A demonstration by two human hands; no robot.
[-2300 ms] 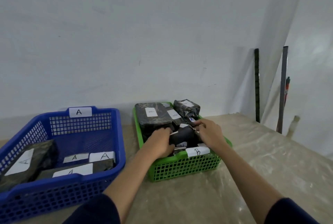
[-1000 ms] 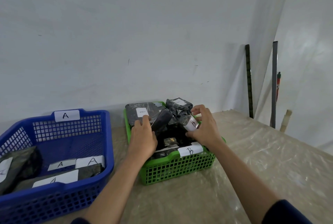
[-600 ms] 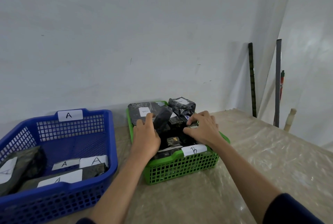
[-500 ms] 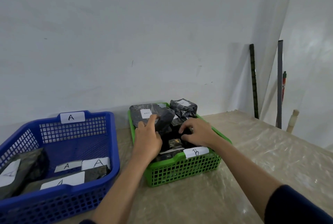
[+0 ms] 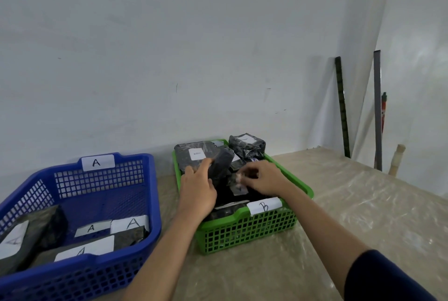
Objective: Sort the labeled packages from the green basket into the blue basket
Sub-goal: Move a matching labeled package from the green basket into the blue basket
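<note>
A plain white wall is seen behind a table covered in a glossy, wrinkled sheet. The blue basket, tagged "A" on its far rim, stands at the left; several dark packages with white "A" labels lie inside it. Just beside it, to the right, stands the green basket, tagged "B" on its near rim and filled with black plastic-wrapped packages, some bearing white labels whose letters are mostly too small to be read.

The step in hand is judged to be a search through the green basket for a label. The left hand is laid, fingers extended and not closed, against an upright dark package, which is tilted aside. The right hand is curled, with its fingertips pinched on a small package in the middle of the basket; the letter on its label cannot be made out with certainty.

For a good result, the label should be turned fully toward the eye before anything is lifted. The wrapping appears slick and loose, so the package body, not the film, should be gripped. The leaning package should be kept propped so that the small one can be drawn out cleanly.
</note>
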